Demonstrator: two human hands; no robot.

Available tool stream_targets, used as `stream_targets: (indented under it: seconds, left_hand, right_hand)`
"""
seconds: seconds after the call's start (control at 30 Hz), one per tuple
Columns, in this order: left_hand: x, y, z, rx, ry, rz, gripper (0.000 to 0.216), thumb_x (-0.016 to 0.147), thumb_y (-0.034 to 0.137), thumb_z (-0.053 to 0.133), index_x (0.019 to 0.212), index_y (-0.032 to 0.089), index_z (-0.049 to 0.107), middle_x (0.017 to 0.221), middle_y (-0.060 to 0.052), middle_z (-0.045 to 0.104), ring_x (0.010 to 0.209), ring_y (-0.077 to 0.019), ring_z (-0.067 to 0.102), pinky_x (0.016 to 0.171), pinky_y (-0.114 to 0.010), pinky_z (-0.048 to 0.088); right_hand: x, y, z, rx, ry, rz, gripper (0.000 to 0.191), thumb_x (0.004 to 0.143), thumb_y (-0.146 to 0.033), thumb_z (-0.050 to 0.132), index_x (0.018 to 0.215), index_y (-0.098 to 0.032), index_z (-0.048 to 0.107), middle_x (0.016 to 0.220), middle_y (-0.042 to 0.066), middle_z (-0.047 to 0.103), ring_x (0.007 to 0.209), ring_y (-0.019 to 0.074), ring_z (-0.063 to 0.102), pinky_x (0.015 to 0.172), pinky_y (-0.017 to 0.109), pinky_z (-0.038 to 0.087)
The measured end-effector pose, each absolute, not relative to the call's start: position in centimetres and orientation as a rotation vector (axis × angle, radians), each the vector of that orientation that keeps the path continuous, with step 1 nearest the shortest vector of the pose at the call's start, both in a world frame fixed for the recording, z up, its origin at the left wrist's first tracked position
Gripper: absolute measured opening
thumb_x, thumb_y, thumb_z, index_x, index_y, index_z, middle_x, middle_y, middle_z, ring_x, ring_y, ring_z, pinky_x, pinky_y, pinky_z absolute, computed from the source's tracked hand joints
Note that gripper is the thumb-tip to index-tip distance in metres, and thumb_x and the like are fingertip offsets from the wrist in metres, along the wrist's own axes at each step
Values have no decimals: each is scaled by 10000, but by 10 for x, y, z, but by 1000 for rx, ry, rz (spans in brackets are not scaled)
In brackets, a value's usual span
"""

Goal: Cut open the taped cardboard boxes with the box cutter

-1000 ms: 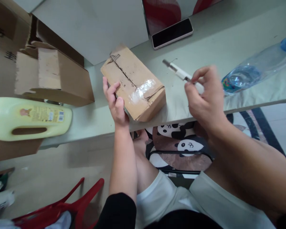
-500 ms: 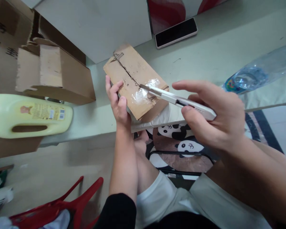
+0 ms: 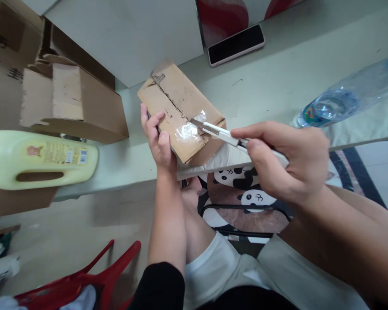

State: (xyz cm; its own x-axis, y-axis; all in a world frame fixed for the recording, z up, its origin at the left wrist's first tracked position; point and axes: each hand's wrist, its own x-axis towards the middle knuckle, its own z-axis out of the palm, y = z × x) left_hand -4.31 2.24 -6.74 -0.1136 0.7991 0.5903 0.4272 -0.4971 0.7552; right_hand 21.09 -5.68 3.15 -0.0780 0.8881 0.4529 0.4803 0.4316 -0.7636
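Box (image 3: 177,106) isn't opened yet, tape (image 3: 185,131) left on top. Its side's gripped by left hand (image 3: 161,144); cutter (image 3: 225,135)'s pinched by right hand (image 3: 292,157), tip at box seam.

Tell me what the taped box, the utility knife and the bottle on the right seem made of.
Taped box: matte brown cardboard, judging by scuffs and creases; shiny tape, probably clear plastic film. Utility knife: white, smooth-looking handle, probably plastic; thin grey blade, seemingly metal. Bottle: glossy and see-through with highlights, most likely plastic.
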Motion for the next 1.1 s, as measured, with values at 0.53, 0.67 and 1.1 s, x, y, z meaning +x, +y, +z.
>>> stream_targets:
  seconds: [0.53,0.67,1.1]
  left_hand:
    - [-31,18,-60,1854,1269,1648,487,928,633,381,1151,272,619,1601,-30,372,1530,-285,281,1227,-470,333]
    - [-31,19,-62,1835,1276,1662,476,918,642,396,1148,288,614,1581,-29,395,1532,-287,281,1229,-472,324]
    - [-22,12,-57,1698,1288,1690,576,892,687,366,1271,293,547,1608,-41,347,1538,-284,297,1244,-440,324]
  right_hand:
    - [219,-61,44,-1340,-1591,648,217,852,-155,552,828,-208,761,484,-31,536,405,85,417,456,250,394]
    - [216,-60,40,-1271,-1586,604,232,828,-129,549,813,-204,768,477,-40,550,393,76,435,447,244,387]
    - [213,-64,38,-1151,-1508,763,242,869,-136,547,882,-203,779,612,-12,667,494,100,588,506,243,481]
